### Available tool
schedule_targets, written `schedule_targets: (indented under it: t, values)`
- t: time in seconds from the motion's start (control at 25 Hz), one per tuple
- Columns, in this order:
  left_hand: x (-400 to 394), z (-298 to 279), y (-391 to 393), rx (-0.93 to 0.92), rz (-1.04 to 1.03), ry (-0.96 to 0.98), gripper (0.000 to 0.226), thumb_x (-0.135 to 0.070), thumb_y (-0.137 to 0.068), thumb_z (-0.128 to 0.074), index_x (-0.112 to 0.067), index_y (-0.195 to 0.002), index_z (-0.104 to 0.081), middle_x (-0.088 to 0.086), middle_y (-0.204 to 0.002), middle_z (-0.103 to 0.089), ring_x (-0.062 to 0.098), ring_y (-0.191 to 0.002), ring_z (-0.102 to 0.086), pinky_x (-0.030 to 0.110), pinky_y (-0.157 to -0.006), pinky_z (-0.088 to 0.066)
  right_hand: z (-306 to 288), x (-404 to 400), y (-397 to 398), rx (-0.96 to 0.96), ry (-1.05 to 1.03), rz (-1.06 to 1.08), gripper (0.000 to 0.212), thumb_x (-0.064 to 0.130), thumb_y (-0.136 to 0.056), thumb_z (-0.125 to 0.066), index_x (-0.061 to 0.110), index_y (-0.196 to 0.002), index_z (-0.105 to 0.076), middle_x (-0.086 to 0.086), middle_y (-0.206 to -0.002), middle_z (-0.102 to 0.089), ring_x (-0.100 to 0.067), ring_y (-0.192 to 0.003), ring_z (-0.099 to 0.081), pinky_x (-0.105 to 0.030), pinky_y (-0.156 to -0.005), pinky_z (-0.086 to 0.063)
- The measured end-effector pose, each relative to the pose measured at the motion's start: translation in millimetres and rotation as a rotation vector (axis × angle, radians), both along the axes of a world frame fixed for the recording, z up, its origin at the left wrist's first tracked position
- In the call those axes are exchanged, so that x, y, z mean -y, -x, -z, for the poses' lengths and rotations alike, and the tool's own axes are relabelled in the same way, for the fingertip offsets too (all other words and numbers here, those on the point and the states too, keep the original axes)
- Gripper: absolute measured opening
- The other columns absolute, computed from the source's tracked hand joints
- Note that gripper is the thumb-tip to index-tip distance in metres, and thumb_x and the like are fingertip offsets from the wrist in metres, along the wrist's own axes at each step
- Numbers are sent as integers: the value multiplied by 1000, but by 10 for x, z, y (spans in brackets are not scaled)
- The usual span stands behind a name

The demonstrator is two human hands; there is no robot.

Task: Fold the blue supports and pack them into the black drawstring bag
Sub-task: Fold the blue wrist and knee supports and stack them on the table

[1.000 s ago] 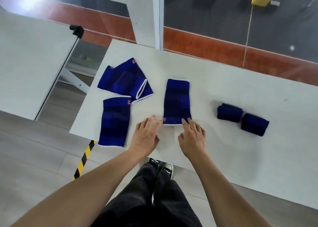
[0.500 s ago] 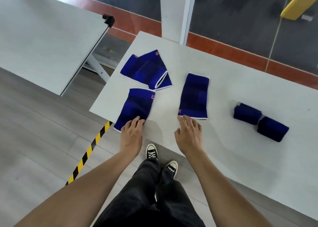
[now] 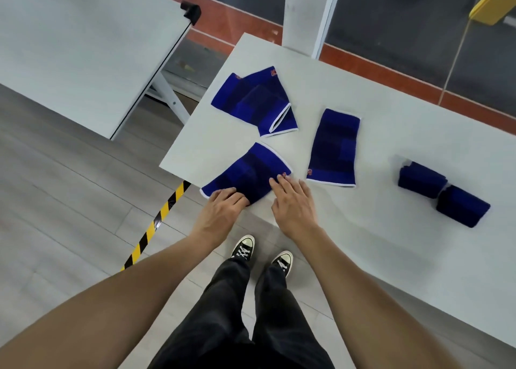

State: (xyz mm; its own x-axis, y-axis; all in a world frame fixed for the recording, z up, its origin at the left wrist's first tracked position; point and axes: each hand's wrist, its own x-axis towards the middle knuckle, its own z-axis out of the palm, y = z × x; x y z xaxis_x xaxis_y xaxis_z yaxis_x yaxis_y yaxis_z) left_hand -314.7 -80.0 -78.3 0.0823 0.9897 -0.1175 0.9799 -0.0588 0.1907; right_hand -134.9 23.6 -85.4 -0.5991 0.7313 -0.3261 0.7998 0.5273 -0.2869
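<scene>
Your left hand (image 3: 223, 209) presses down on the near corner of a flat blue support (image 3: 247, 173) at the front-left edge of the desk (image 3: 391, 257), its fingers curled over the fabric's end; whether they pinch it, you cannot tell from here. Your right hand (image 3: 293, 201) lies open, fingertips touching the same support's other near corner by its red mark. Another flat support (image 3: 333, 148) lies just right of it, apart. Two overlapping supports (image 3: 254, 103) sit farther back at left. Two folded supports (image 3: 444, 192) rest side by side, touching, well off to your right.
</scene>
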Motion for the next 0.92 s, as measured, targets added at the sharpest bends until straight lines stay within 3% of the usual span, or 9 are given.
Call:
schedule_targets:
  t: [0.08,0.24,0.44,0.48,0.56,0.64,0.76,0.84,0.92]
  values:
    - [-17,3,60,-21,1,-38,42,10,-73,-69,-14,-108,-71,2,-109,-72,30,-107,-65,42,-92,-51,-33,37,26,60,-10,20,56,30,-101,-41,22,-155,-32,-2,-160,-36,-23,-144,-33,-43,-122,-14]
    - [7,68,109,-83,-46,-82,41,7,-75,-66,-16,-108,-71,2,-116,-72,28,-110,-65,42,-105,-33,-140,180,33,107,-81,114,48,27,-97,-47,17,-144,-47,-4,-123,-60,-28,-114,-53,-44,-102,-32]
    - [-229,40,149,-3,-253,49,29,-15,-90,-58,-17,-118,-66,13,-144,-53,35,-134,-45,50,-111,-34,-164,239,57,62,-108,207,8,21,-90,-60,16,-90,-65,-5,-89,-64,-30,-91,-58,-44,-88,-37]
    - [-302,13,153,50,-312,62,31,-14,-92,-56,-17,-121,-63,14,-146,-48,35,-133,-44,49,-108,-38,-142,207,51,50,-143,226,7,20,-86,-66,16,-91,-66,-5,-90,-64,-30,-89,-58,-44,-86,-39]
    - [-436,-27,188,125,-438,88,39,-11,-94,-56,-17,-133,-52,14,-147,-41,36,-127,-45,46,-100,-44,-94,104,38,60,-195,260,33,18,-77,-76,17,-108,-64,-6,-103,-63,-29,-94,-57,-43,-87,-41]
    - [-558,-56,243,200,-563,119,49,-11,-96,-57,-16,-142,-42,16,-141,-45,36,-118,-49,43,-95,-47,-64,-12,23,95,-212,264,61,18,-77,-78,17,-133,-53,-6,-126,-58,-29,-117,-53,-44,-103,-37]
    - [-642,-65,310,251,-594,161,56,-11,-96,-60,-15,-147,-35,18,-129,-52,34,-111,-50,43,-92,-47,-43,-119,37,163,-145,232,86,24,-84,-72,14,-155,-25,-8,-152,-41,-27,-149,-28,-53,-124,-4]
    - [-658,-63,348,299,-596,169,55,-7,-95,-60,-12,-145,-37,18,-128,-52,32,-111,-49,41,-92,-47,-71,-161,99,201,-106,225,91,25,-85,-71,13,-157,-18,-11,-153,-40,-28,-151,-23,-55,-123,7]
    - [-675,-58,388,385,-604,156,45,-3,-95,-59,-9,-137,-46,17,-126,-52,32,-112,-52,38,-90,-47,-98,-186,165,213,-118,237,80,20,-83,-72,12,-152,-31,-12,-141,-49,-30,-141,-35,-52,-125,5]
